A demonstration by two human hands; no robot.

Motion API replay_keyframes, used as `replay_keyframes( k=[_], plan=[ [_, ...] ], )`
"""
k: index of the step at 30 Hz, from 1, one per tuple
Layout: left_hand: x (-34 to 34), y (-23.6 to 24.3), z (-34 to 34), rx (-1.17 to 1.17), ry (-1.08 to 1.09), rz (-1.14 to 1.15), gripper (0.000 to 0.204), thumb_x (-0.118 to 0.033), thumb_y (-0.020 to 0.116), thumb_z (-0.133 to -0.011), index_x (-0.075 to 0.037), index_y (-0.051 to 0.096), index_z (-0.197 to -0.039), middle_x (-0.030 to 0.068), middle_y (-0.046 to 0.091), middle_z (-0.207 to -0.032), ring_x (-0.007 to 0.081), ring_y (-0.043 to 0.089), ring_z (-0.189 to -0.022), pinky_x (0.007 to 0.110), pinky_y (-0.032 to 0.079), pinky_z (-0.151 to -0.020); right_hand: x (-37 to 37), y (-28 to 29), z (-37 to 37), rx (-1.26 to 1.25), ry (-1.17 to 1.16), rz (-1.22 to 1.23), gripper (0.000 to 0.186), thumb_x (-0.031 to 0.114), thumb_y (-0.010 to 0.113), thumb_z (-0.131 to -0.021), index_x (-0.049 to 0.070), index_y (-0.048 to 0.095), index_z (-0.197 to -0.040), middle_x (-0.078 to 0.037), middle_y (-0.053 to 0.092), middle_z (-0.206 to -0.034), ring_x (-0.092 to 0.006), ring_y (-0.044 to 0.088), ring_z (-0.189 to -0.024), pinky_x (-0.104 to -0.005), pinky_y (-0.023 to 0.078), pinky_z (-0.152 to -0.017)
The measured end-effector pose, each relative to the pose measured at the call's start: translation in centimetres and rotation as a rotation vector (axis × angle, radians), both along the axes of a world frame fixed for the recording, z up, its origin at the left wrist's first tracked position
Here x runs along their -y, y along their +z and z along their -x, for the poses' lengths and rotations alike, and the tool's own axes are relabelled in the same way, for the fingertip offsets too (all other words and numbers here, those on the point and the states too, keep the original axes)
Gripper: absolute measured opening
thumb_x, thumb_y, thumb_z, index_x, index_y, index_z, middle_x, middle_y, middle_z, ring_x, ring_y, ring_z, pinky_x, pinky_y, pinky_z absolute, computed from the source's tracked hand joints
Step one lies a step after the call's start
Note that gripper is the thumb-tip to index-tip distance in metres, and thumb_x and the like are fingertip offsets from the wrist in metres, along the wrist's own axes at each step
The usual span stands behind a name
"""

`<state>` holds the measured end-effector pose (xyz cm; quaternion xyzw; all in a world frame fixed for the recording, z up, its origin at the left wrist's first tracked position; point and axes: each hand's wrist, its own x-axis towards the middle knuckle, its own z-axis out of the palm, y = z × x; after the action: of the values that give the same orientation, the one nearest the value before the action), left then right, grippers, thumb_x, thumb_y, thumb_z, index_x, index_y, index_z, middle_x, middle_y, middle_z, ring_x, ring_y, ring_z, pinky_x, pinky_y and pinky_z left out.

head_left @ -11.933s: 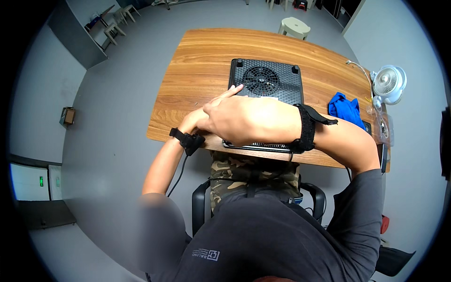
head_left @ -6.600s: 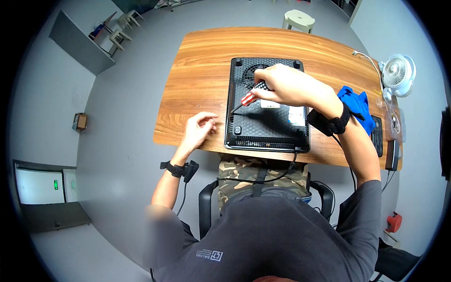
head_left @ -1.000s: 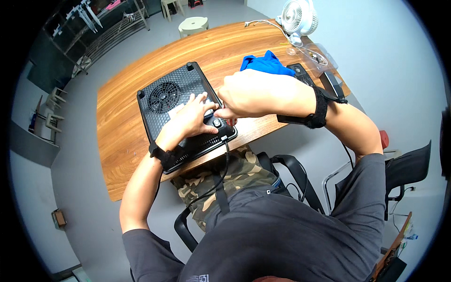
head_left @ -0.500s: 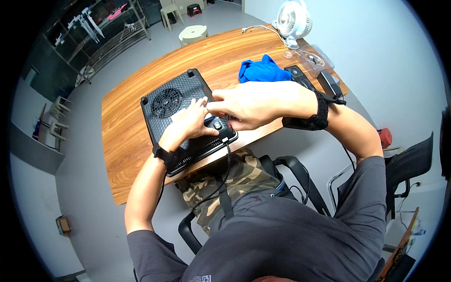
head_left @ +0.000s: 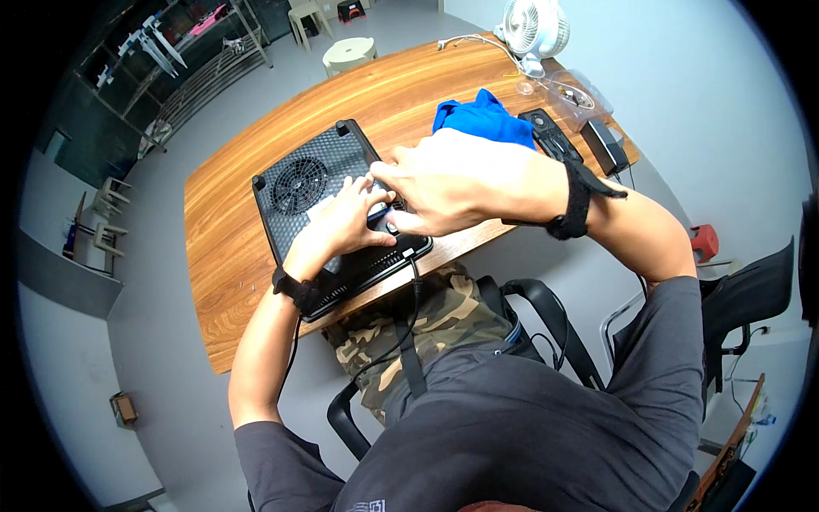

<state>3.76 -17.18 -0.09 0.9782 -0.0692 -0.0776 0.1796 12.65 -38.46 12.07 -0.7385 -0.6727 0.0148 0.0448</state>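
Observation:
A black flat panel [head_left: 277, 205] lies on the table before me, with mesh on its face, a round fan grille [head_left: 299, 185] and small round feet at its far corners. It looks like a laptop cooling pad lying underside up. My left hand [head_left: 337, 224] rests on it with fingers spread, the thumb stretched out near a small round knob-like part [head_left: 392, 228]. From the right, my right hand [head_left: 448, 183] bends over that same corner, its index finger and thumb curled close to the left fingertips. Whatever lies between the right fingers is hidden. A black cable [head_left: 415, 277] runs from the near edge.
Beyond my right hand lie a crumpled blue cloth [head_left: 486, 117], a black handheld-looking device [head_left: 550, 134] and a black box [head_left: 604, 147]. A clear plastic tray [head_left: 580, 96] and a white fan [head_left: 535, 32] stand at the far right of the wooden table [head_left: 226, 247].
My right hand has shifted slightly left and away from me, and its thumb now reaches beside the round part. The left index finger has bent a little; the panel has stayed in place.

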Motion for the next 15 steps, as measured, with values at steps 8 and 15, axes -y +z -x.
replay_keyframes(
  k=[8, 15],
  plan=[
    [-0.3, -0.7, -0.2, -0.034, 0.019, -0.062, 0.090, -0.051, 0.089, -0.071, -0.018, 0.053, -0.147, 0.0262, 0.034, -0.161, 0.0528, 0.032, -0.146, 0.054, 0.035, -0.120, -0.6, -0.1, -0.7, -0.027, 0.164, 0.075, 0.037, 0.025, 0.065, -0.095, -0.003, 0.055, -0.117, -0.024, 0.063, -0.101, -0.0394, 0.069, -0.085, -0.0465, 0.056, -0.067],
    [0.7, 1.4, -0.1, -0.077, 0.017, 0.000, 0.093, -0.052, 0.088, -0.072, -0.014, 0.051, -0.148, 0.0262, 0.034, -0.160, 0.0540, 0.033, -0.145, 0.057, 0.034, -0.119, 0.1, -0.9, -0.5, 0.041, 0.086, -0.038, 0.032, 0.023, 0.060, -0.096, -0.002, 0.057, -0.114, -0.023, 0.064, -0.098, -0.0389, 0.069, -0.075, -0.0472, 0.055, -0.060]
  ],
)
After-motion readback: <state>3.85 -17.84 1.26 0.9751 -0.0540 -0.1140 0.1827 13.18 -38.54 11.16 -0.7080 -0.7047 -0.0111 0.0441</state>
